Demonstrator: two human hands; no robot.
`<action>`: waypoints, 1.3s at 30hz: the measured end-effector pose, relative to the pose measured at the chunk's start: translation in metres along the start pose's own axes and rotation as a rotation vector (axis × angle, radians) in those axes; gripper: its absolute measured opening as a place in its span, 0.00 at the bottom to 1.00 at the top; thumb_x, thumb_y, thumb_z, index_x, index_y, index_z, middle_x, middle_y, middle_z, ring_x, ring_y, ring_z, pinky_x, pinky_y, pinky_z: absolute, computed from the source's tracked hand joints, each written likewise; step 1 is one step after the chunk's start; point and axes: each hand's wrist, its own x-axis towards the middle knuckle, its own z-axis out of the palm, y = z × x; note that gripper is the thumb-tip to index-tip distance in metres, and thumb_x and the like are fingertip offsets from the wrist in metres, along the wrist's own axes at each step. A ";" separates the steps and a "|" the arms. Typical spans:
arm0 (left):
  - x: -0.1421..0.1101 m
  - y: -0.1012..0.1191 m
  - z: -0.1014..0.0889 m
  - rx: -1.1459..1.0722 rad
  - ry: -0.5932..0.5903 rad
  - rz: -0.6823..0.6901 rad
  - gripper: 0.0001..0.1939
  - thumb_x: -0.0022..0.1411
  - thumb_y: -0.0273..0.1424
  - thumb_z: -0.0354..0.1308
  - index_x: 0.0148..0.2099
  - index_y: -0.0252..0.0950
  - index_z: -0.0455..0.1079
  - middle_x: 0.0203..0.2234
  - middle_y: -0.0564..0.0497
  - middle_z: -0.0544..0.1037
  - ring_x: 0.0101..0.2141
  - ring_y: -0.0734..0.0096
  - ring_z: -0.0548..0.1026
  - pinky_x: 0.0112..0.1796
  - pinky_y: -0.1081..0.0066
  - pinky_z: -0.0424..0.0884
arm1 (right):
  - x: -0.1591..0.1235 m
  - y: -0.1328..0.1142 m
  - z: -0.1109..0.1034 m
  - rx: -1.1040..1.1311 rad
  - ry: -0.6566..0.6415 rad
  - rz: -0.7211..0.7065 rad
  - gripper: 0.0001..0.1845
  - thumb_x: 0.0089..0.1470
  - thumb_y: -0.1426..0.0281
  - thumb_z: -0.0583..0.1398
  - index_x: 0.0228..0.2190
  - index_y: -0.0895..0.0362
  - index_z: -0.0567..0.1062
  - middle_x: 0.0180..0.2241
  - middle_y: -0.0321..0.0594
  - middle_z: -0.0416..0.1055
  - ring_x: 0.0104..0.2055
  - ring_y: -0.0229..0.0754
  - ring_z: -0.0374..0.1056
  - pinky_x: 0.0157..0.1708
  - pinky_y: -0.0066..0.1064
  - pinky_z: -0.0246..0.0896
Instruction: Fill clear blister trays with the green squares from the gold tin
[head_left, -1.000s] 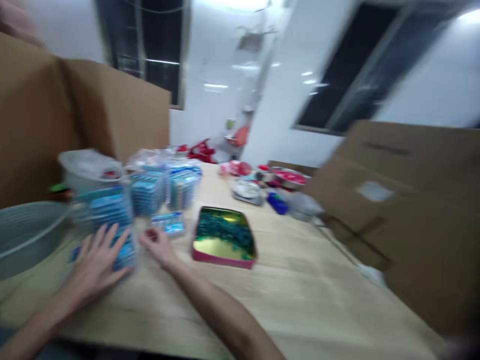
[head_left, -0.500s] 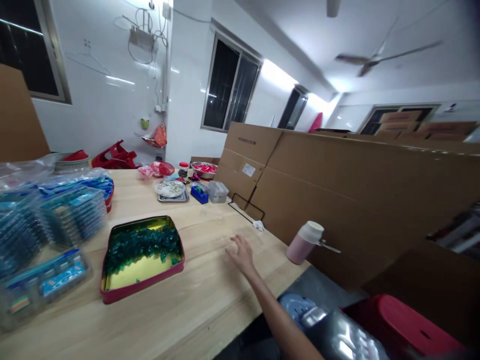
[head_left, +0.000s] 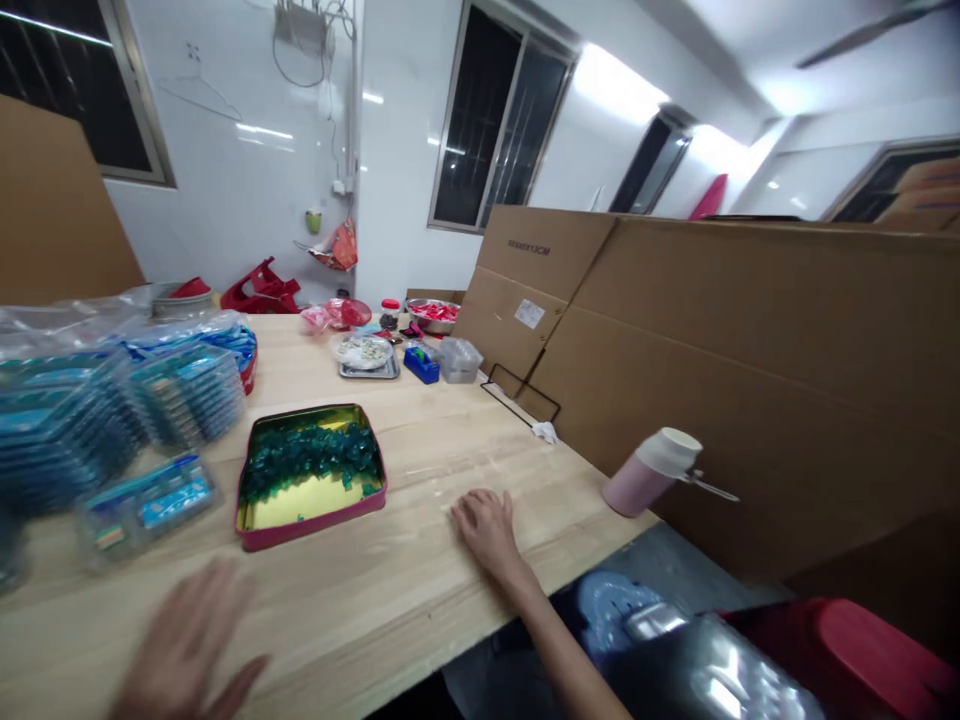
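My right hand (head_left: 486, 527) lies flat on the bare wooden table (head_left: 420, 590), fingers spread, holding nothing. My left hand (head_left: 184, 650) hovers blurred over the table's near edge, fingers apart and empty. Between them, a little farther off, sits a shallow red tin (head_left: 309, 472) with a gold inside and a heap of green wrapped pieces. At the left stand stacks of blue clear-plastic packs (head_left: 112, 410), and one single pack (head_left: 146, 500) lies flat in front of them.
Tall cardboard sheets (head_left: 720, 340) wall off the table's right side. A pink flask (head_left: 651, 468) lies tilted at the right corner. At the far end are a metal tray (head_left: 365, 358), a blue tape dispenser (head_left: 421, 365) and red items. A red stool (head_left: 877, 650) stands low at right.
The view swung from the packs at left to the right. My right hand left the packs, reached across the table and now rests flat nearer me. My left hand came off the packs.
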 end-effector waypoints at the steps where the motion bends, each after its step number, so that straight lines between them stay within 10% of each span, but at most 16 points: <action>1: 0.004 0.014 0.014 0.024 -0.034 0.042 0.39 0.55 0.37 0.59 0.66 0.44 0.49 0.62 0.53 0.58 0.59 0.53 0.61 0.56 0.53 0.62 | -0.010 -0.011 0.001 0.016 0.006 -0.009 0.11 0.58 0.66 0.54 0.32 0.55 0.75 0.39 0.42 0.73 0.45 0.47 0.66 0.57 0.54 0.40; 6: 0.051 0.097 0.085 -0.222 -0.423 0.052 0.43 0.56 0.45 0.58 0.66 0.32 0.47 0.64 0.35 0.51 0.63 0.45 0.49 0.56 0.47 0.57 | -0.064 -0.051 0.004 0.115 0.032 -0.056 0.12 0.58 0.66 0.53 0.37 0.55 0.74 0.41 0.45 0.73 0.46 0.48 0.66 0.55 0.51 0.47; 11: 0.074 0.126 0.092 -0.567 -0.780 0.082 0.47 0.57 0.57 0.46 0.68 0.35 0.36 0.66 0.39 0.43 0.65 0.46 0.37 0.59 0.40 0.41 | -0.112 -0.050 0.013 0.282 0.049 -0.206 0.17 0.53 0.70 0.55 0.45 0.47 0.72 0.41 0.41 0.74 0.44 0.51 0.69 0.53 0.54 0.52; 20: -0.024 0.092 0.074 -0.244 -0.652 -0.189 0.39 0.59 0.52 0.47 0.66 0.37 0.51 0.63 0.36 0.52 0.62 0.34 0.49 0.53 0.34 0.49 | -0.127 -0.102 0.045 0.687 -0.153 -0.599 0.16 0.54 0.73 0.56 0.41 0.41 0.73 0.32 0.35 0.77 0.37 0.46 0.73 0.52 0.51 0.59; 27: -0.060 0.065 0.072 -0.090 -0.588 -0.285 0.39 0.56 0.54 0.51 0.63 0.36 0.56 0.63 0.36 0.52 0.61 0.31 0.49 0.52 0.32 0.50 | -0.010 -0.149 0.005 0.770 0.052 -0.530 0.13 0.55 0.74 0.55 0.40 0.51 0.74 0.38 0.43 0.75 0.42 0.46 0.70 0.44 0.41 0.65; 33: -0.068 0.066 0.086 -0.003 -0.553 -0.223 0.31 0.62 0.48 0.48 0.61 0.35 0.58 0.62 0.35 0.55 0.60 0.34 0.53 0.53 0.34 0.53 | 0.131 -0.160 0.035 0.167 -0.191 -0.459 0.15 0.50 0.78 0.54 0.38 0.59 0.76 0.40 0.49 0.74 0.42 0.48 0.69 0.42 0.35 0.62; 36: -0.058 0.068 0.068 -0.031 -0.613 -0.235 0.24 0.67 0.36 0.43 0.62 0.34 0.56 0.62 0.36 0.55 0.61 0.36 0.52 0.51 0.33 0.55 | 0.148 -0.164 0.057 -0.125 -0.285 -0.541 0.17 0.46 0.84 0.52 0.33 0.60 0.77 0.36 0.50 0.73 0.39 0.47 0.69 0.37 0.32 0.58; 39: -0.041 0.074 0.038 -0.176 -0.683 -0.301 0.32 0.65 0.45 0.44 0.65 0.30 0.50 0.63 0.34 0.49 0.62 0.35 0.44 0.53 0.31 0.48 | 0.142 -0.161 0.060 -0.139 -0.278 -0.607 0.17 0.47 0.84 0.51 0.33 0.59 0.76 0.35 0.48 0.73 0.37 0.45 0.68 0.35 0.30 0.56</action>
